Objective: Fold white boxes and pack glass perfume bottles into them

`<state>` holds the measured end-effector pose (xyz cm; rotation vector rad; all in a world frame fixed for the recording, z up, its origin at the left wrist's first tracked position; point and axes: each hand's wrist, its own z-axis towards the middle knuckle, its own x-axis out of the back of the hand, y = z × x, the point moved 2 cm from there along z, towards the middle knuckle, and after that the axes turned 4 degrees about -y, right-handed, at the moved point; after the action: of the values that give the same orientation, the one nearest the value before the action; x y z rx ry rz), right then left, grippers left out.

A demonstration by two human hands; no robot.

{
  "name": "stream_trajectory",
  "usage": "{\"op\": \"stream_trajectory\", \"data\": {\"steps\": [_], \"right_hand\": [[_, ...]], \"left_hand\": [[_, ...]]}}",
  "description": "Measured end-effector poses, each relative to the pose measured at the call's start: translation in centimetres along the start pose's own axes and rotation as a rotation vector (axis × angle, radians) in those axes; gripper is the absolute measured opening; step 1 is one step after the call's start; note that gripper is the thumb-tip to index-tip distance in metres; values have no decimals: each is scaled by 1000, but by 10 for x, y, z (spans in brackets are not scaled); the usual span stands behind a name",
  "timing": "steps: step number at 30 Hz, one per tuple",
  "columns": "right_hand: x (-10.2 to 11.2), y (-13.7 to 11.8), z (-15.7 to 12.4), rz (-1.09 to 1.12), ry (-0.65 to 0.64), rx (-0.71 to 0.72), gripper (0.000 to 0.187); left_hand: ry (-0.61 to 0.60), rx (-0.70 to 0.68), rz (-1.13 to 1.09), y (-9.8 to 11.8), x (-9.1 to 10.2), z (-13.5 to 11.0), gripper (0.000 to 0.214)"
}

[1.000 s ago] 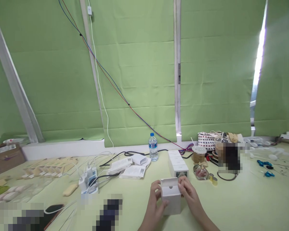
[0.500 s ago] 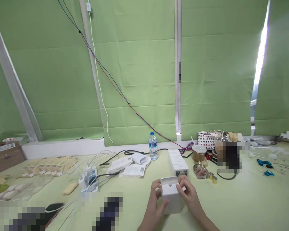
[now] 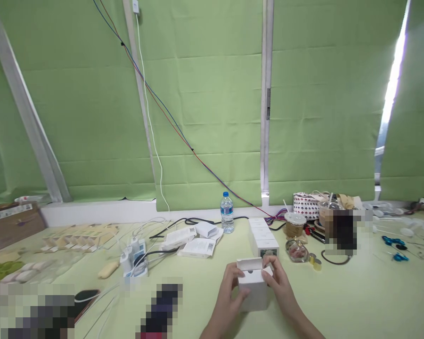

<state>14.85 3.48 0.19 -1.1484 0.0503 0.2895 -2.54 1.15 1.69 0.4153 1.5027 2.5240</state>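
Observation:
A small white cardboard box stands at the front of the table, between my two hands. Its top flap is raised at the back. My left hand grips the box's left side, thumb on the front face and fingers near the top edge. At the upper right corner, the fingers of my right hand pinch the edge beside the flap. The inside of the box cannot be seen. Just behind it is a row of similar white boxes.
A water bottle stands at the back beside flattened white packaging. Left are a power strip with cables and a yellow bar-shaped object. Right are an iced drink cup, gold-coloured rolls and blue-handled scissors.
The whole view has shifted slightly, so things sit a little further right and higher. Both hands stay on the box, with the right fingers slightly rearranged at its corner.

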Motion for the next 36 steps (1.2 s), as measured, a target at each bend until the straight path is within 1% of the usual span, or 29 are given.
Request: {"op": "stream_trajectory", "data": {"steps": [4,6,8,11,16,20,22,25,27,29,33,36], "right_hand": [[2,2,0,169,13,-82,32],[3,0,0,220,36,-107,34],[2,-1,2,248,49,-128,32],[1,4,4,244,54,-152,30],[0,9,5,203,49,-140,36],[0,4,7,154,-29,-160,42],[-1,-2,8,82,-68,-119,36],[-2,-11,9,-40,-88,-22,27],[-2,-16,7,-87,-108,-8,25],[-1,-18,5,-112,-139,-1,25],[1,-21,1,-129,-228,82,30],[2,-20,-1,-142,-249,109,36]], "left_hand": [[9,27,-40,-2,1,2,23],[4,25,-58,-4,1,2,23],[6,22,-76,-6,2,2,23],[7,18,-86,-7,3,2,21],[7,35,-84,-6,1,1,22],[-10,36,-83,-5,0,2,21],[-14,27,-74,-4,0,2,21],[-13,12,-72,-3,-1,3,21],[-5,7,-74,-2,-1,2,22],[11,13,-71,-2,-1,1,23],[46,12,-42,-3,-1,1,22],[101,0,-32,-5,0,1,21]]}}
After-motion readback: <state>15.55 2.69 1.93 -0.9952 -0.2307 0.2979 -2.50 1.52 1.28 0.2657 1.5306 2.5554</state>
